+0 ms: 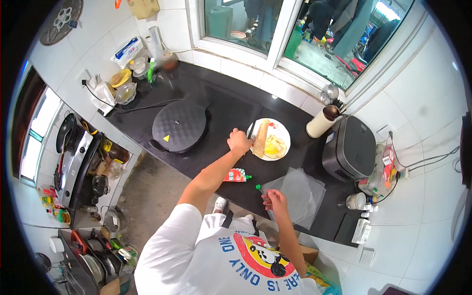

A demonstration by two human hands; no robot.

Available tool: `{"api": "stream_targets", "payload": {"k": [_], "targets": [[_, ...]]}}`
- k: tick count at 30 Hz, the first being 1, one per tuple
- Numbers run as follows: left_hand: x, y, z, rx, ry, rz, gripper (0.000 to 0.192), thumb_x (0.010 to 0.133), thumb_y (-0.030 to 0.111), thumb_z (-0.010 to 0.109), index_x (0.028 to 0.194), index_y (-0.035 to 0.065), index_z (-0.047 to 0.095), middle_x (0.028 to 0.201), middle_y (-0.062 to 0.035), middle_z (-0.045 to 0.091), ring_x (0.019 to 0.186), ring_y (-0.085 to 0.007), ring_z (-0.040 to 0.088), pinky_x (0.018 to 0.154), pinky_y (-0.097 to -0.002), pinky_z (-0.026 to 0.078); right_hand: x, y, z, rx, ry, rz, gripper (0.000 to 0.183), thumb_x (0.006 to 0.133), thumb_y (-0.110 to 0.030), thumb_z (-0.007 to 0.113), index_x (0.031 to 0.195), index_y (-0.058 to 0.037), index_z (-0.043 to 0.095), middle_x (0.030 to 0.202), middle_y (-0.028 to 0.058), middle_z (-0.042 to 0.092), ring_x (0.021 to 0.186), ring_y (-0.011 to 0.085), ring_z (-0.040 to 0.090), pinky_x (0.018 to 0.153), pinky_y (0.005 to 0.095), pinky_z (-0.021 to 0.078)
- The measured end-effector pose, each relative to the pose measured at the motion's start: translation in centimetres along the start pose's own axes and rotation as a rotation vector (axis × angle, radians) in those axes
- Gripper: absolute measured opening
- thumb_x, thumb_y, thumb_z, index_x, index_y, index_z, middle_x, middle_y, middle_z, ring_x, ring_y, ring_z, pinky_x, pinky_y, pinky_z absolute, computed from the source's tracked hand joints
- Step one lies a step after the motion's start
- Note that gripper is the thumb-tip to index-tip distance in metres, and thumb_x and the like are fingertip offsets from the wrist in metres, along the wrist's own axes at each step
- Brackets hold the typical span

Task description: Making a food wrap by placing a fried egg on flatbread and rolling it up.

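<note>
My left hand is closed at the left rim of a white plate, with a slender dark utensil held in it. The plate holds a long rolled flatbread or crepe and a fried egg. Nearer my body, my right hand pinches a small green-topped item, its lower part covered by the fingers. A red squeeze pouch with a green cap lies on the black counter, partly behind my left forearm. Thin translucent sheets lie beside and under my right hand.
A round black electric griddle with its lid down stands left on the counter, its cord running to the wall. Toward the right are a cream utensil holder and a dark rice cooker. Bowls and bags crowd the far left corner.
</note>
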State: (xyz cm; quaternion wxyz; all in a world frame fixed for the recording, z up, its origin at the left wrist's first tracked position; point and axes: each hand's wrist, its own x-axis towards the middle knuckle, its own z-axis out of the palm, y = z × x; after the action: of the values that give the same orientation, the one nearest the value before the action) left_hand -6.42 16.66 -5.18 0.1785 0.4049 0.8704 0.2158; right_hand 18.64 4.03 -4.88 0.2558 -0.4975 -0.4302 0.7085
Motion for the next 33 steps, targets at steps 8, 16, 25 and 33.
{"api": "stream_targets", "payload": {"k": [8,16,25,33], "targets": [[0.1,1.5,0.8,0.103,-0.021,0.084,0.04,0.072,0.033,0.068,0.097,0.0013,0.069,0.114,-0.0125,0.052,0.111,-0.0291,0.05,0.087,-0.0437,0.043,-0.7,1.1,-0.5,0.03,0.07,0.022,0.022,0.093,-0.023,0.053,0.103,-0.0051,0.059,0.089,0.0075,0.066,0.064,0.0106,0.058,0.052,0.0226,0.0464],[-0.4,1.5,1.0,0.061,0.023,0.091,0.035,0.072,0.031,0.067,0.097,0.0058,0.069,0.112,-0.0126,0.052,0.109,-0.0303,0.052,0.086,-0.0453,0.045,-0.8,1.3,-2.4,0.116,0.058,-0.04,0.041,0.096,-0.036,0.043,0.118,-0.0034,0.055,0.104,0.0089,0.064,0.077,0.013,0.06,0.062,0.0277,0.0494],[-7.5,-5.5,-2.0,-0.945,-0.151,0.085,0.049,0.09,0.047,0.054,0.113,0.0054,0.063,0.12,-0.0101,0.058,0.102,-0.0225,0.058,0.089,-0.0355,0.044,-1.1,-4.6,-2.4,0.835,-0.627,-0.112,0.09,0.087,-0.072,0.025,0.147,-0.0054,0.019,0.153,0.014,0.016,0.14,0.0301,0.019,0.108,0.0501,0.0249],[-17.5,-7.6,-9.8,-2.157,-0.846,-0.12,0.084,0.086,0.071,0.03,0.14,0.0074,0.036,0.138,-0.0222,0.043,0.128,-0.036,0.041,0.106,-0.0509,0.03,0.9,-3.1,-0.1,0.859,-0.722,0.077,0.083,0.089,-0.069,0.022,0.142,-0.0064,0.031,0.141,0.0177,0.039,0.129,0.0311,0.04,0.105,0.0526,0.031]]}}
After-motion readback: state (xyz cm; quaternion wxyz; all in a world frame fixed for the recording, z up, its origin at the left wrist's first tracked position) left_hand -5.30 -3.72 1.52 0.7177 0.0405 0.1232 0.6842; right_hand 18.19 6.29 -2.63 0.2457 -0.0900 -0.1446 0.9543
